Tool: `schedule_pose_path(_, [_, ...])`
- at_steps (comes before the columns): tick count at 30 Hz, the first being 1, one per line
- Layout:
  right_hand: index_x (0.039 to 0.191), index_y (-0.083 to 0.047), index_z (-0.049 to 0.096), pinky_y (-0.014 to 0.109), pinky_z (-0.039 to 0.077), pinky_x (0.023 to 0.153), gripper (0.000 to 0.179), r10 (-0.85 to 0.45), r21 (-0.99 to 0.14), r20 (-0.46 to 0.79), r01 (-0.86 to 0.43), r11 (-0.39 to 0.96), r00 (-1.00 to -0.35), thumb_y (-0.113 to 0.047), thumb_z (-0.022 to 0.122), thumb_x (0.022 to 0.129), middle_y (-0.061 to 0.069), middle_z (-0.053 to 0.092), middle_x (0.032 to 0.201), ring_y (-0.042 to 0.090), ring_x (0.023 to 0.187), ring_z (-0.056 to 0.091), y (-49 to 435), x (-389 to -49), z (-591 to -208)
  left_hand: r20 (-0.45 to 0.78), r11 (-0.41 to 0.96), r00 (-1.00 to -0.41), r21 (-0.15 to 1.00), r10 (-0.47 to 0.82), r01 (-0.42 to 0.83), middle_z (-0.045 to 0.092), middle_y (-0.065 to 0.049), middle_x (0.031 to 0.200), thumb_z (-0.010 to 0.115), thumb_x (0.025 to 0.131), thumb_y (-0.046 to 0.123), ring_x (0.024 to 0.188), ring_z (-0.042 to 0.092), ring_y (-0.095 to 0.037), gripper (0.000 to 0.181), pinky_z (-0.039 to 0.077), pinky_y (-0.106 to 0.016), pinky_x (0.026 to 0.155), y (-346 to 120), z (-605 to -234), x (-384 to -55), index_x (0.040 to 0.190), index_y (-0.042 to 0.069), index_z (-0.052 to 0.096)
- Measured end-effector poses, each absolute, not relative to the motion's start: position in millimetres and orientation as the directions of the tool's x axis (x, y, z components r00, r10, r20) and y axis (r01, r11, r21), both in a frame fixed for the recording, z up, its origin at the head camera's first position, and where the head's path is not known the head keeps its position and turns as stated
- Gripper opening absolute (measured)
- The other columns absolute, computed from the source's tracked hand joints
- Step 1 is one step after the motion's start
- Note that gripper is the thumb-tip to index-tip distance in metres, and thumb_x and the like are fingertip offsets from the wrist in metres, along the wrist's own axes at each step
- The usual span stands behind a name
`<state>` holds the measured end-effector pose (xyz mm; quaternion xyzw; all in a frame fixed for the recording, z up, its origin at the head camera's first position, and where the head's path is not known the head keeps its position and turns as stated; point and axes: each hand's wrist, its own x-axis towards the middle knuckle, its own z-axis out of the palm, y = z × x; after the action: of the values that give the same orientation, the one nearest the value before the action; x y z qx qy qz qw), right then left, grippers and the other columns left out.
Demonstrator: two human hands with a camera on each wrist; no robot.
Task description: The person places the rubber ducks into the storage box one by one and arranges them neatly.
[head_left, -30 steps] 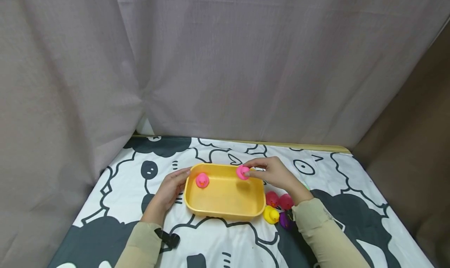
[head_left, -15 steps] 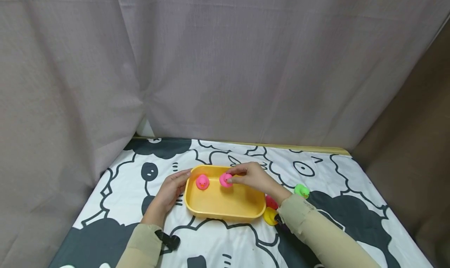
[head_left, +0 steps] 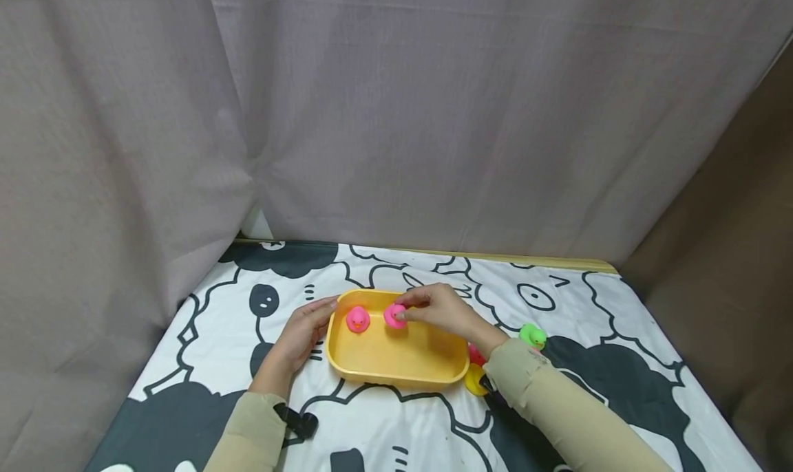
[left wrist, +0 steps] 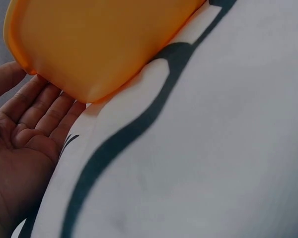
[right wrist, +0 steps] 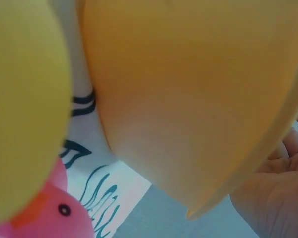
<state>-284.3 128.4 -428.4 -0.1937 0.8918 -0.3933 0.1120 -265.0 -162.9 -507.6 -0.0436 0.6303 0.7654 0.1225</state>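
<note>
A yellow plastic tray lies on the cloth in the head view. At its left end my left hand holds the rim; the left wrist view shows the thumb at the rim and the fingers against the outer wall. My right hand reaches over the tray's far right side and pinches a pink rubber duck between thumb and fingertips. To the left of it, a second pink duck sits inside the tray. Whether the pinched duck touches the tray floor I cannot tell.
Right of the tray are a yellow duck and a darker pink duck, partly hidden by the right forearm. Farther right sits a green duck. A grey curtain hangs behind the table's back edge.
My right hand has carried the pink duck leftward over the tray, close to the other pink one. The green duck has come into view. My left hand stays at the rim.
</note>
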Motion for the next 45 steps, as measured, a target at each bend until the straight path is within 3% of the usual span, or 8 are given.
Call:
schedule_pose_path(20, [0.105,-0.016,0.079,0.033,0.054,0.087,0.023,-0.442,-0.759,-0.049,-0.254,0.600,-0.896,-0.027,0.082,0.085,-0.007,0.074,0.098,0.012,0.091,0.064,107,-289,-437,-0.214,-0.158,-0.969,0.960,0.121,-0.232,0.064,-0.001,0.134,0.066,0.096,0.038,0.125,0.059,-0.018,0.042,0.049,-0.030,0.104,-165,-510,-266,0.131,0.014,0.068])
schedule_pose_path(28, [0.110,-0.016,0.077,0.031,0.056,0.087,0.024,-0.475,-0.735,-0.055,-0.287,0.615,-0.878,-0.028,0.078,0.089,-0.008,0.074,0.103,0.010,0.097,0.066,98,-291,-454,-0.201,-0.175,-0.970,0.959,0.134,-0.223,0.064,-0.002,0.134,0.066,0.097,0.035,0.125,0.060,-0.018,0.041,0.049,-0.030,0.103,-164,-510,-266,0.131,0.013,0.067])
schedule_pose_path(37, [0.111,-0.021,0.077,0.030,0.055,0.084,0.025,-0.418,-0.732,-0.049,-0.252,0.633,-0.907,-0.030,0.079,0.088,-0.008,0.074,0.106,0.012,0.098,0.063,96,-288,-459,-0.194,-0.181,-0.972,0.959,0.132,-0.216,0.065,-0.002,0.133,0.068,0.095,0.035,0.124,0.061,-0.018,0.041,0.049,-0.030,0.103,-162,-509,-268,0.130,0.013,0.068])
schedule_pose_path(45, [0.110,-0.022,0.077,0.029,0.054,0.071,0.024,-0.403,-0.739,-0.055,-0.234,0.632,-0.914,-0.031,0.079,0.088,-0.009,0.072,0.104,0.016,0.090,0.060,96,-285,-462,-0.210,-0.169,-0.969,0.958,0.127,-0.230,0.064,0.000,0.134,0.069,0.094,0.037,0.125,0.060,-0.016,0.042,0.049,-0.028,0.103,-163,-509,-267,0.130,0.014,0.068])
